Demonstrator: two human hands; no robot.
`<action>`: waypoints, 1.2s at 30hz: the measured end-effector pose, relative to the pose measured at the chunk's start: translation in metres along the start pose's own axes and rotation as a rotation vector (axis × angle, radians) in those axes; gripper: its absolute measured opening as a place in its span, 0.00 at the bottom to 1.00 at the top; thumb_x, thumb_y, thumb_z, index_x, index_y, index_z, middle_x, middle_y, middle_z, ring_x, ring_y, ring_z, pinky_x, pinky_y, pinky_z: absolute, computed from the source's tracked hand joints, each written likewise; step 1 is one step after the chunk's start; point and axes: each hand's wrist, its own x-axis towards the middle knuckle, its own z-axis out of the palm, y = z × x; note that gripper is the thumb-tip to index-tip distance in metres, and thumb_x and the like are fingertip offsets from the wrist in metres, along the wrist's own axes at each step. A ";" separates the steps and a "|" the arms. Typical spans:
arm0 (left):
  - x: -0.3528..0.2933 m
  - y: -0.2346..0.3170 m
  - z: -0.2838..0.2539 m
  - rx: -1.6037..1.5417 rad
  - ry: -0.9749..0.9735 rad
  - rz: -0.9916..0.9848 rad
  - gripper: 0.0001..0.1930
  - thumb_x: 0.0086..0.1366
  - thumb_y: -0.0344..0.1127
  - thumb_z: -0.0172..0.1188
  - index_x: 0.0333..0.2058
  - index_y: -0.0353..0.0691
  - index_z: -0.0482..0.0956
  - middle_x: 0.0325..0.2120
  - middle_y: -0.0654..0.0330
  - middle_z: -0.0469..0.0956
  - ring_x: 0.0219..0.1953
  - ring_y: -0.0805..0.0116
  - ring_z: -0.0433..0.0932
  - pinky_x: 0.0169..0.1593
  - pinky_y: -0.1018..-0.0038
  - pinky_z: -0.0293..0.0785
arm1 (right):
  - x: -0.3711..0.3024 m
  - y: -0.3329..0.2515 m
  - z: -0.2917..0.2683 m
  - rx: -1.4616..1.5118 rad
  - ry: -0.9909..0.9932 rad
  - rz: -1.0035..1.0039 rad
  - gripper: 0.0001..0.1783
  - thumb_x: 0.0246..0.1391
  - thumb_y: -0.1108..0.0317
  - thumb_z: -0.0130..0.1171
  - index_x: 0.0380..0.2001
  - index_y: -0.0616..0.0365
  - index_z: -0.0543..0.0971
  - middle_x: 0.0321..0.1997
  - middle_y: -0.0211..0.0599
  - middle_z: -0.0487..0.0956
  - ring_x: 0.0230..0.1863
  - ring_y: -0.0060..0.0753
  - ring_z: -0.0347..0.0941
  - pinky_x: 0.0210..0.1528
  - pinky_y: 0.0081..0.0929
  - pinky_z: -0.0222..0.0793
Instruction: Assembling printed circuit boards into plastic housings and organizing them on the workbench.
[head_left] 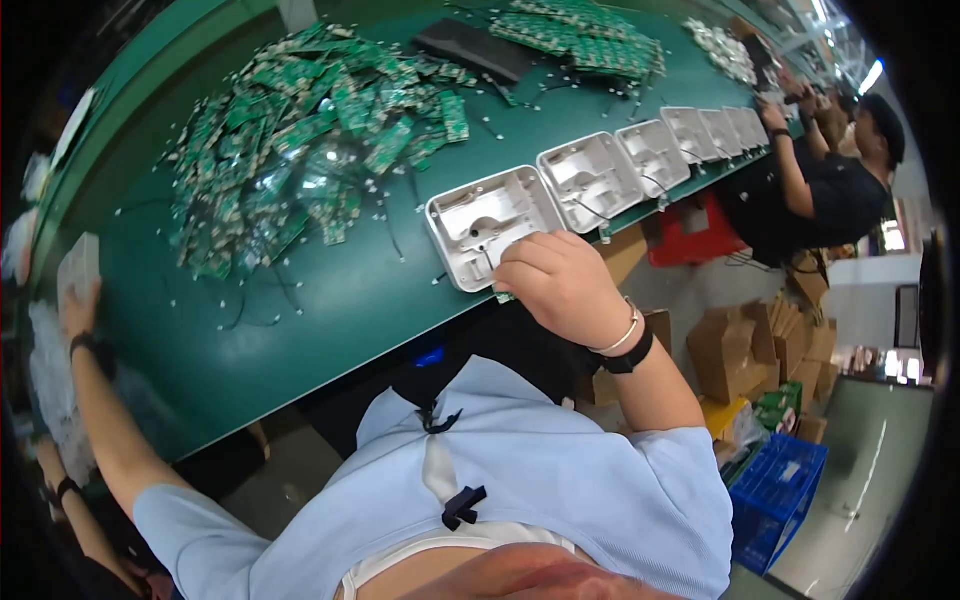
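At the far left of the table my left hand (79,312) is closed on a white plastic housing (78,264), gripping its near end. My right hand (562,288) is pinched at the near right edge of another white housing (497,196), a shallow tray-like shell with moulded ribs inside. Beneath its fingertips a small green circuit board (503,295) shows in part; the fingers hide the rest. A row of similar housings (590,183) runs off to the right along the table's front edge, some with dark wires hanging in them.
A big heap of green circuit boards with wires (320,130) covers the back left of the green table (330,320). More boards (580,40) lie behind, beside a black slab (474,50). Co-workers sit at right and left. Cartons (735,350) and a blue crate (780,495) stand right.
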 end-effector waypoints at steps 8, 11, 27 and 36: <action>-0.014 0.046 -0.019 -0.029 -0.049 -0.053 0.52 0.57 0.77 0.59 0.63 0.33 0.76 0.60 0.33 0.75 0.65 0.38 0.73 0.68 0.53 0.66 | -0.010 0.008 -0.008 0.014 0.007 0.028 0.09 0.51 0.71 0.71 0.36 0.53 0.82 0.37 0.29 0.81 0.40 0.36 0.78 0.42 0.34 0.71; -0.040 0.034 -0.027 -0.168 -0.027 -0.085 0.49 0.59 0.74 0.60 0.60 0.30 0.78 0.57 0.34 0.78 0.63 0.40 0.74 0.67 0.55 0.67 | -0.009 0.020 -0.013 0.025 0.023 0.002 0.09 0.51 0.71 0.71 0.36 0.54 0.82 0.37 0.30 0.81 0.40 0.38 0.78 0.43 0.35 0.72; -0.420 0.231 -0.223 -0.627 0.149 0.220 0.31 0.53 0.36 0.76 0.53 0.28 0.76 0.62 0.44 0.72 0.64 0.48 0.72 0.65 0.59 0.67 | -0.016 0.065 -0.048 -0.033 -0.024 0.037 0.07 0.53 0.74 0.68 0.37 0.58 0.83 0.39 0.36 0.83 0.41 0.45 0.79 0.44 0.38 0.73; -0.469 0.302 -0.217 -0.737 0.147 0.215 0.32 0.42 0.37 0.80 0.45 0.33 0.74 0.61 0.43 0.70 0.61 0.40 0.71 0.64 0.53 0.66 | 0.062 0.074 -0.079 0.146 -0.105 0.284 0.10 0.60 0.72 0.64 0.44 0.63 0.83 0.36 0.40 0.83 0.38 0.38 0.81 0.42 0.32 0.76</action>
